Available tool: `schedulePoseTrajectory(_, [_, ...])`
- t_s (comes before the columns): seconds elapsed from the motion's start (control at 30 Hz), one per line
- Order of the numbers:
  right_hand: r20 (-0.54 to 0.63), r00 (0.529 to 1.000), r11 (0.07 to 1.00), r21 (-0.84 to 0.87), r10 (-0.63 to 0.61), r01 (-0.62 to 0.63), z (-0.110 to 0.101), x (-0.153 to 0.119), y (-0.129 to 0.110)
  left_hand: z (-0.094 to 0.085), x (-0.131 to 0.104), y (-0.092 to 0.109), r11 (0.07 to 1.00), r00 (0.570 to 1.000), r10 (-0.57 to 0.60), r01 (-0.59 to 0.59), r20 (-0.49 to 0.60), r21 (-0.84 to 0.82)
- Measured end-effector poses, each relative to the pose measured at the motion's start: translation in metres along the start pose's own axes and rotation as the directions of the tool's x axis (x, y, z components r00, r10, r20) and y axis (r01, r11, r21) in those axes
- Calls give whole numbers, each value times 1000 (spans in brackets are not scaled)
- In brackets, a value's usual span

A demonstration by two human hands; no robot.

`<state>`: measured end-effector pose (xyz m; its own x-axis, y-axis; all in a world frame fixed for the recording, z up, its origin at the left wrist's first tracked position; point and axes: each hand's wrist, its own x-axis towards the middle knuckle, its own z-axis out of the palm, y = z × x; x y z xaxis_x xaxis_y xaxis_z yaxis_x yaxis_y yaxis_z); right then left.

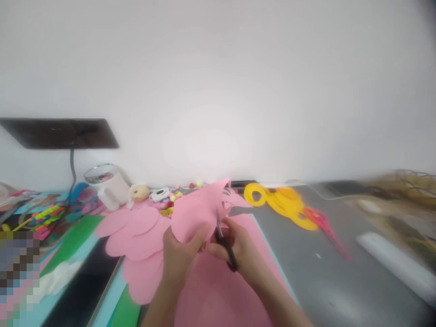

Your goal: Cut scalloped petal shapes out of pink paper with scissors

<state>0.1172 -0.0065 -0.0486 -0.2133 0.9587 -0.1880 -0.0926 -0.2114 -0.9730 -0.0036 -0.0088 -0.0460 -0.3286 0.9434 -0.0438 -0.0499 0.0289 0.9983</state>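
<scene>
Mostly beyond the hands (182, 254), curled pink paper (196, 212)

Pink paper (192, 211): up off the bench, near frame center, pinched at its 6 o'clock edge in my left hand (185, 247), thumb on the near face. Rounded outline toward 8 o'clock, sheet curled over up top, pointed flap sticking out toward 2 o'clock, partly cut with slits showing by the flap. Scissors (226, 249) in my right hand (236, 243): dark handles toward 5 o'clock, metal blades up toward 11–12, overlapping the paper's 4 o'clock side. Blade opening too blurred to call.
</scene>
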Motion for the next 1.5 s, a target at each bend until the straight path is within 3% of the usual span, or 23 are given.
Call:
schedulePoseTrajectory(0.23, [-69,997,997,-73,31,-36,1,-1,-4,-1,0,-1,1000,1000,-3,3,-5,26])
schedulePoseTrajectory(1.03, [-41,999,996,-86,22,-26,-1,-3,-2,-1,-1,2,998,999,-11,13,-35,58])
schedulePoseTrajectory(1.3, [-55,998,994,-102,40,-46,-1,-4,-3,0,-2,4,997,996,63,-59,-63,57])
schedulePoseTrajectory(1.5, [-55,997,993,-104,52,-58,-1,-2,-2,0,-1,2,998,996,56,-53,-71,42])
